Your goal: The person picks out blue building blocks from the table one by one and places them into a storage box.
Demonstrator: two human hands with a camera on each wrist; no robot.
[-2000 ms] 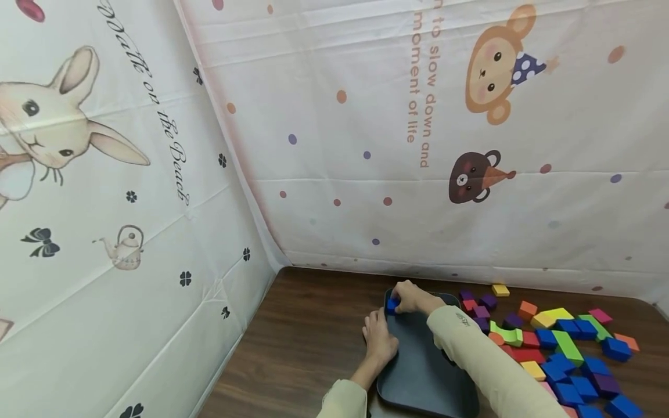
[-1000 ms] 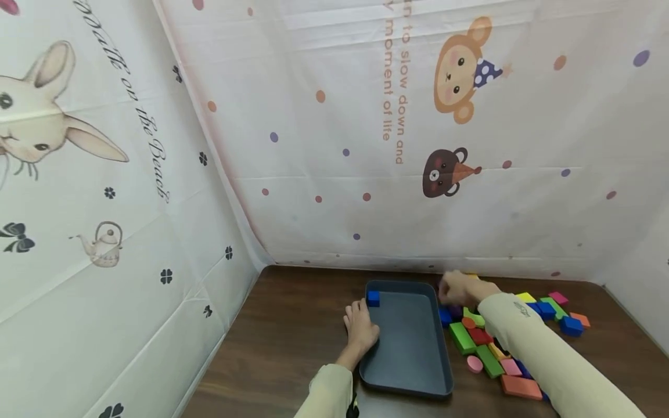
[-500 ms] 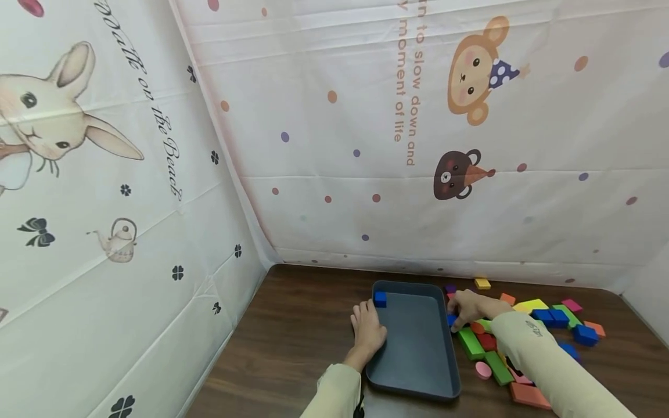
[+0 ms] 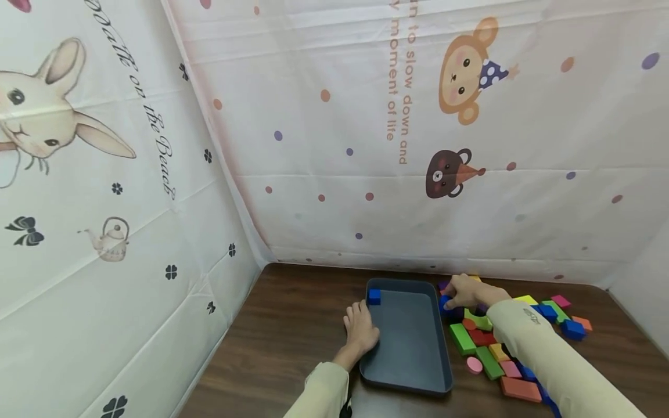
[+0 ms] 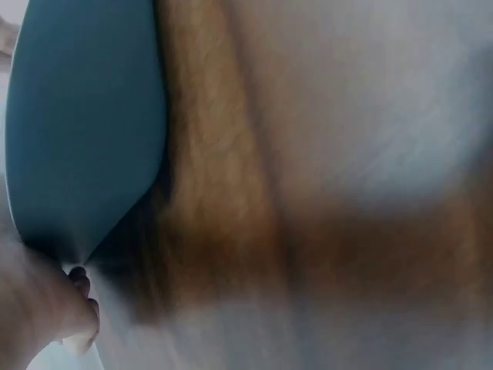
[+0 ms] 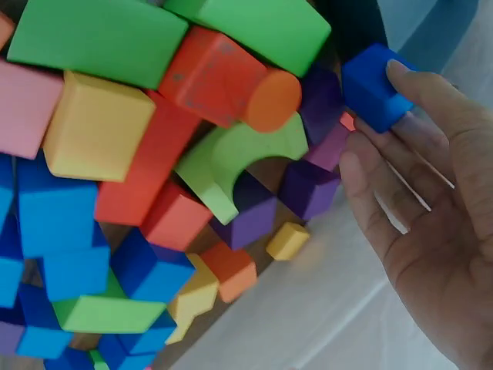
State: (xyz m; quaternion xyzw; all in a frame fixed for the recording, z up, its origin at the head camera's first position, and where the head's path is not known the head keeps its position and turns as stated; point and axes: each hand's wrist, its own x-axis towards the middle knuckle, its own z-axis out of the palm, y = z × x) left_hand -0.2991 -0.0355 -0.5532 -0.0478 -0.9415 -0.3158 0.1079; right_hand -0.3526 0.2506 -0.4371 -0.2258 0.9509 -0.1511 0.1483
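Note:
A dark grey tray (image 4: 407, 348) lies on the table, and a blue cube (image 4: 374, 297) sits inside its far left corner. Along the tray's left rim rests my left hand (image 4: 359, 331), fingers stretched forward; the left wrist view shows only part of that hand (image 5: 38, 308) against the tray (image 5: 85, 116), blurred. Just past the right rim, my right hand (image 4: 465, 292) pinches another blue block (image 6: 376, 86) between thumb and fingers, close to the tray's edge. A purple block (image 6: 320, 104) stands right beside the held block.
Many loose blocks spread to the right of the tray, among them a green block (image 4: 462, 338), a lime arch (image 6: 246, 162), a pink disc (image 4: 474, 365) and a coral block (image 4: 521, 389). A printed cloth wall (image 4: 313, 220) borders the table's far edge.
My right hand has let go of the blue cube in the tray's corner, moved right to the pile, and taken hold of another blue block. The left hand has stayed on the rim.

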